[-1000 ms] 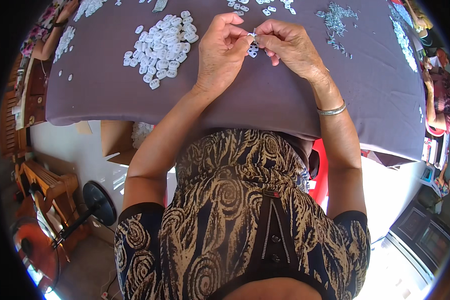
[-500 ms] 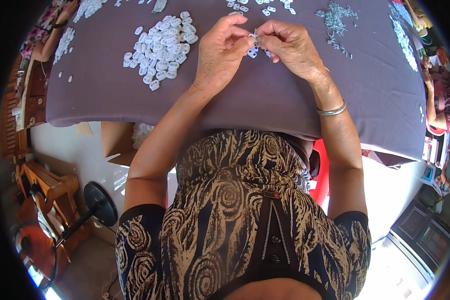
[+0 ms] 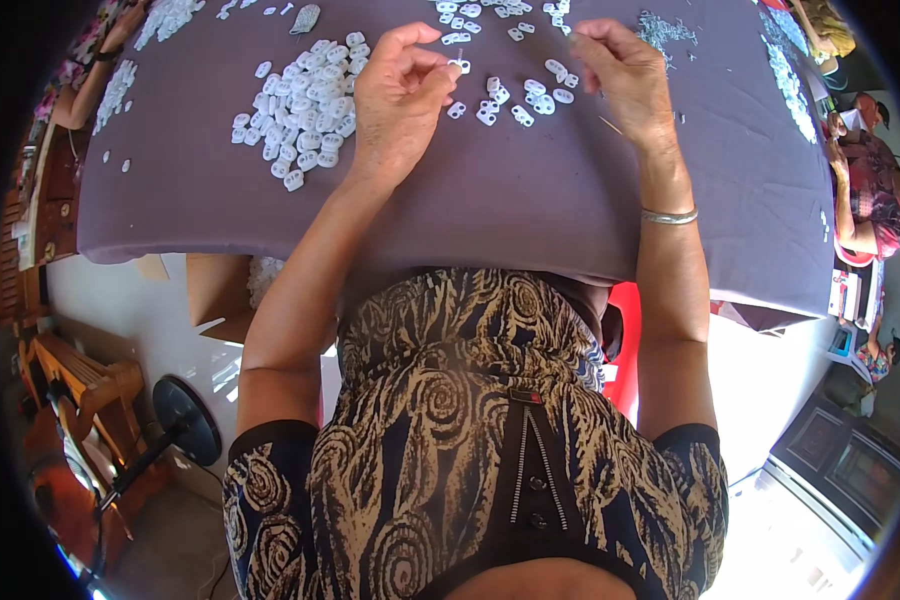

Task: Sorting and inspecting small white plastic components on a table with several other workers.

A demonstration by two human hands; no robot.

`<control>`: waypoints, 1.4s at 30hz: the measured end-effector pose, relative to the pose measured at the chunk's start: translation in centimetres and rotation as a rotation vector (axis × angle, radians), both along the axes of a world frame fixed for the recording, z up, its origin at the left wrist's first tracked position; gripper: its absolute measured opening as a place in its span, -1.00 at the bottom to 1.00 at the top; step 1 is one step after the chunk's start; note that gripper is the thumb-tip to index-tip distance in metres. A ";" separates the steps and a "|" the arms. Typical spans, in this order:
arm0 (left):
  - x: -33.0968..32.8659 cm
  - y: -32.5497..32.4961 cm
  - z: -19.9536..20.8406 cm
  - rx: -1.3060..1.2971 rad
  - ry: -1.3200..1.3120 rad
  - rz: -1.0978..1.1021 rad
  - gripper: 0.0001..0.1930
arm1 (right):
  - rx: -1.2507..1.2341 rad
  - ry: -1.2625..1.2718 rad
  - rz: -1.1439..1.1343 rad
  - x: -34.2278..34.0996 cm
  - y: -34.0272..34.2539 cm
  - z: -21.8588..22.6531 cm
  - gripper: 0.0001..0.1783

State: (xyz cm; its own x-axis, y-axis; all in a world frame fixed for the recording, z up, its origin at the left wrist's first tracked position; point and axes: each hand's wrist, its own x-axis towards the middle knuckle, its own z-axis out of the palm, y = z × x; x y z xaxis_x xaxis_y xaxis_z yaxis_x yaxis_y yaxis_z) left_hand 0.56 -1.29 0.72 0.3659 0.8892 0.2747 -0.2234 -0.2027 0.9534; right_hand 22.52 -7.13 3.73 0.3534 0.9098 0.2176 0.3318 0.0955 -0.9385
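My left hand [image 3: 400,110] pinches a small white plastic piece with holes [image 3: 461,66] between thumb and forefinger; a thin bit stands up from it. To its left lies a heap of white rounded plastic pieces [image 3: 305,110]. My right hand [image 3: 625,85], a silver bangle on its wrist, is held apart to the right, thumb and fingertips pressed together. Whether anything small is between them is hidden. Between the hands, loose flat white pieces with holes [image 3: 490,100] and smooth oval white pieces [image 3: 538,98] lie on the purple-grey tablecloth [image 3: 450,200].
More white pieces [image 3: 515,8] lie at the far middle. Tiny grey metal-looking parts [image 3: 665,30] are scattered beyond my right hand. Other people's arms [image 3: 90,95] reach in at the left edge, and a seated person [image 3: 870,190] is at the right. A black fan [image 3: 185,420] stands lower left.
My hands have parted: the left moved slightly left with the white piece, the right moved right and away. The loose pieces between them now show. The whole view has shifted slightly.
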 end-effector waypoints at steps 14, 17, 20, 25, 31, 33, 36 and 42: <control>0.4 -0.5 -0.3 0.049 0.039 0.003 -0.65 | -0.072 -0.596 0.145 -0.5 -0.5 -1.0 -0.89; 0.5 -0.6 -0.6 0.080 0.038 -0.012 -0.66 | -0.052 -0.681 0.152 -0.6 -0.6 -1.0 -0.88; 0.5 -0.6 -0.6 0.076 0.043 -0.012 -0.66 | -0.040 -0.743 0.142 -0.8 -0.7 -1.2 -0.87; 0.5 -0.7 -0.3 0.083 0.073 -0.013 -0.66 | -0.053 -0.795 0.153 -1.5 -0.6 -1.5 -0.86; 0.4 -0.7 -0.5 0.077 0.050 -0.018 -0.68 | -0.097 -0.626 0.183 -2.4 -0.5 -0.8 -0.84; 0.4 -0.7 -0.5 0.076 0.061 -0.012 -0.68 | -0.141 -0.428 0.171 -2.3 -0.7 0.0 -0.88; 0.5 -0.8 -0.3 0.070 0.060 -0.011 -0.68 | 0.053 -0.240 0.216 -2.0 -0.1 -0.7 -0.93; 0.5 -1.1 -0.1 0.064 0.046 -0.038 -0.66 | 0.130 -0.093 0.183 -2.9 -0.1 -0.9 -0.90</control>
State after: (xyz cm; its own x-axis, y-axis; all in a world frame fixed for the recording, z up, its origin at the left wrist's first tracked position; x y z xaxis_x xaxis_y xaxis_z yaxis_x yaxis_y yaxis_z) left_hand 1.01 -2.42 0.62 0.4127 0.8556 0.3124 -0.1887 -0.2552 0.9483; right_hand 19.61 -7.24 2.86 0.1579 0.9191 0.3610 0.3819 0.2803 -0.8807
